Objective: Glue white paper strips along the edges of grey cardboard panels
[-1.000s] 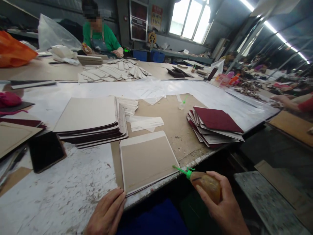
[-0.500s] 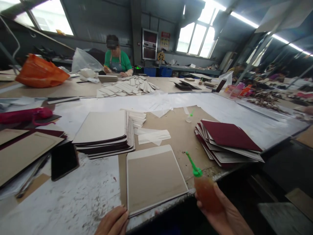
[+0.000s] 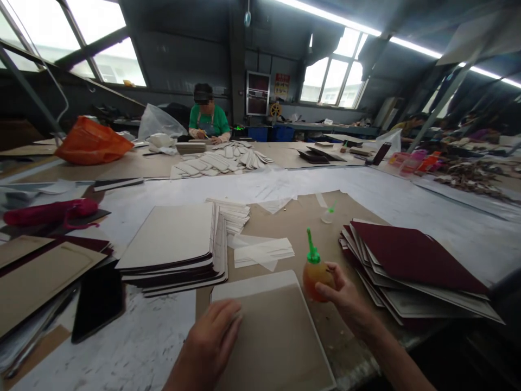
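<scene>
My right hand (image 3: 340, 290) has its thumb and fingers around a round glue bottle (image 3: 312, 278) with amber contents and a green nozzle. The bottle is upright, just right of a flat beige board (image 3: 271, 331) with a pale border. Over the board's upper left part is my left hand (image 3: 215, 336), fingers curled and pressed together. Whatever its fingertips may pinch is too small to make out. Behind the board lie white paper strips (image 3: 264, 252).
A tall stack of pale boards (image 3: 175, 233) stands left, beside a black phone (image 3: 100, 301). Maroon covers (image 3: 411, 260) are piled right. A small clear bottle (image 3: 326, 216) stands farther back. Across the table sits a person in green (image 3: 209, 122), near an orange bag (image 3: 93, 141).
The glue bottle has gone from tilted at the table's front edge to upright beside the board. My left hand has moved from the board's near left corner up over it. The view has shifted.
</scene>
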Motion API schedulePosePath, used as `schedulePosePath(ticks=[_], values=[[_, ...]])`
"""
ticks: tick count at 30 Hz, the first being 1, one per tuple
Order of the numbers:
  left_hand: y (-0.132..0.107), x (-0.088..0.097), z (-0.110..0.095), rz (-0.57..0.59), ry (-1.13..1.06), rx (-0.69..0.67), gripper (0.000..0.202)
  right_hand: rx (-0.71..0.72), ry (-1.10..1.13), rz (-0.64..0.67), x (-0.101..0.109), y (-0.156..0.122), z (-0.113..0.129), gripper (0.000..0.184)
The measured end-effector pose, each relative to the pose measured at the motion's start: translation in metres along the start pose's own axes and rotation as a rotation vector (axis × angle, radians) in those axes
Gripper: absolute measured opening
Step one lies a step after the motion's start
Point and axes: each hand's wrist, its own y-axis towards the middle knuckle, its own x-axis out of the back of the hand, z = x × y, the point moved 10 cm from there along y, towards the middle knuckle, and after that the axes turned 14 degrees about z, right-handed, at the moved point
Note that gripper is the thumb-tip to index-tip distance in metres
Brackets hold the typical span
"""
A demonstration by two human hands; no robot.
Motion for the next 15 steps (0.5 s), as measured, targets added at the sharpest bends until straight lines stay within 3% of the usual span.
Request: schedulePosePath(ticks=[3, 6, 10, 15], values=[[0.069, -0.040, 0.030, 0.271, -0.001, 0.137, 0.021, 0.072, -0.194, -0.071, 0.030, 0.021, -0.002, 0.051], [0.109, -0.074, 0.051, 0.375, 0.015, 0.160, 0.026, 0.083, -0.366, -0.160, 0.059, 0.028, -0.015, 0.051], [0.129, -0.102, 0.068, 0.427, 0.054, 0.159, 0.017, 0.005, -0.445, -0.228, 0.081, 0.024, -0.042, 0.052], [0.132, -0.113, 0.072, 0.386, 0.104, 0.143, 0.021, 0.006, -0.581, -0.286, 0.089, 0.017, -0.046, 0.049]])
